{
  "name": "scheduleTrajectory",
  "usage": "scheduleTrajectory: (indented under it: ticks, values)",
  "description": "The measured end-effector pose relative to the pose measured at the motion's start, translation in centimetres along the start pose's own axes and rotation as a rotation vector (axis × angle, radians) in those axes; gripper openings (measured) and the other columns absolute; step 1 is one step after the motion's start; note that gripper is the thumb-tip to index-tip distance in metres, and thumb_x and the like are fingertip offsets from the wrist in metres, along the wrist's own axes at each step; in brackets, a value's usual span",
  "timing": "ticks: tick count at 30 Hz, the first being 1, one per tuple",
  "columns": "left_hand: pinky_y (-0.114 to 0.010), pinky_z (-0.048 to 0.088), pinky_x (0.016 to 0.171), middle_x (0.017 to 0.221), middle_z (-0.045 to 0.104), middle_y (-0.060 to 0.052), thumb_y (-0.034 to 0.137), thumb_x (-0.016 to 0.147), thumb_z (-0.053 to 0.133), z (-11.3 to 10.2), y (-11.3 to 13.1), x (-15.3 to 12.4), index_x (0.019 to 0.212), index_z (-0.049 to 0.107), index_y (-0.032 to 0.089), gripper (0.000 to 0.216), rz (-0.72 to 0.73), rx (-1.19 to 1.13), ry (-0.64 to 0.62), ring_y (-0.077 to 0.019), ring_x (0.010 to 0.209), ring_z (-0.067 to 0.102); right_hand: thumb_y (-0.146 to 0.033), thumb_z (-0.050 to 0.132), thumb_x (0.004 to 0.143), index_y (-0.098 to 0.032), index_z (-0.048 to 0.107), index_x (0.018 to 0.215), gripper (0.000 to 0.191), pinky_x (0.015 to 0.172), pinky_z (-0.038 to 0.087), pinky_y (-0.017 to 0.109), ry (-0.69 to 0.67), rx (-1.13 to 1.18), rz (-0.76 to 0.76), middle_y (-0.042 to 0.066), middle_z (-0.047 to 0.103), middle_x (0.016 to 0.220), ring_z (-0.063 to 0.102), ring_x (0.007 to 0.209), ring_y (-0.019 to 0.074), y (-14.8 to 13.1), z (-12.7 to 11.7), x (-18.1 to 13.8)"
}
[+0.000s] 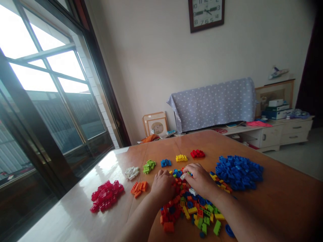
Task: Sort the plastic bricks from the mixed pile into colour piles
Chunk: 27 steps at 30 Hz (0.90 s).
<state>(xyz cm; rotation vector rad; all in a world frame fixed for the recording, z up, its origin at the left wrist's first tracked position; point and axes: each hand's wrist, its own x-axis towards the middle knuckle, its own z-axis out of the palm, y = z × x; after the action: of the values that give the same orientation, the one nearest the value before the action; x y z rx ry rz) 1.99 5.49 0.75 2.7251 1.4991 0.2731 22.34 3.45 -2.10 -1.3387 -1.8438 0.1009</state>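
A mixed pile of toy building bricks (pixel 193 210) in red, orange, yellow, green, blue and white lies between my forearms. My right hand (pixel 199 178) reaches over the pile's far part, its thumb and fingers closed on a small white brick (pixel 182 176). At the pile's left edge rests my left hand (pixel 163 185), fingers curled downward. Its fingertips are hidden, and I cannot see what they hold. Another white brick (pixel 193 191) lies on the pile, just below my right hand.
Single-colour groups stand around: pink-red bricks (pixel 107 196), orange bricks (pixel 139 189), white bricks (pixel 132 173), green bricks (pixel 149 166), a few blue bricks (pixel 166 163), yellow bricks (pixel 181 158), red bricks (pixel 197 153). A large blue heap (pixel 238 172) sits right on the wooden table (pixel 272 201).
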Motion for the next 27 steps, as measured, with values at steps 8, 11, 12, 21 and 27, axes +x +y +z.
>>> scheduleTrajectory:
  ticks: [8,11,12,21,27]
  values:
    - [-0.034,0.038,0.081,0.098,0.064,-0.009,0.026,0.092,0.051,0.3,-0.5,-0.2,0.093,0.074,0.026,0.023,-0.014,-0.082,0.092,-0.0259,0.099,0.053,-0.02,0.053,0.088,-0.022,0.069,0.086,0.016,0.088,0.044,0.032,0.001,0.001,0.0,0.005,0.069,0.093,0.059,0.097,0.0221,-0.3,-0.1,0.0]
    - [-0.032,0.039,0.082,0.097,0.067,-0.008,0.028,0.095,0.049,-0.5,-1.1,-0.9,0.098,0.073,0.025,0.024,-0.007,-0.159,0.117,-0.0238,0.096,0.055,-0.02,0.053,0.088,-0.022,0.069,0.087,0.016,0.089,0.044,0.032,-0.011,0.0,0.006,0.004,0.069,0.094,0.059,0.098,0.0222,0.0,0.0,0.1]
    - [-0.032,0.04,0.083,0.098,0.068,-0.007,0.028,0.095,0.049,-0.9,-1.4,-1.2,0.1,0.073,0.024,0.025,-0.005,-0.192,0.122,-0.0231,0.095,0.056,-0.02,0.053,0.087,-0.022,0.069,0.087,0.017,0.089,0.044,0.033,-0.015,-0.001,0.008,0.004,0.069,0.095,0.059,0.097,0.0223,0.1,0.1,0.1]
    - [-0.029,0.043,0.08,0.093,0.071,-0.005,0.021,0.092,0.05,-2.7,-6.3,-7.3,0.092,0.072,0.022,0.022,-0.129,-0.269,0.158,-0.0202,0.092,0.061,-0.023,0.051,0.088,-0.022,0.068,0.089,0.017,0.09,0.044,0.034,-0.039,-0.006,-0.005,0.005,0.071,0.097,0.06,0.099,0.0231,0.5,0.3,0.0]
    - [-0.028,0.041,0.078,0.1,0.07,-0.004,0.012,0.085,0.05,-2.4,-7.6,-10.3,0.094,0.072,0.024,0.027,-0.225,-0.163,0.108,-0.0208,0.098,0.059,-0.026,0.052,0.088,-0.024,0.07,0.089,0.018,0.09,0.045,0.035,-0.036,-0.017,-0.027,0.005,0.071,0.096,0.061,0.098,0.0238,1.5,0.9,0.1]
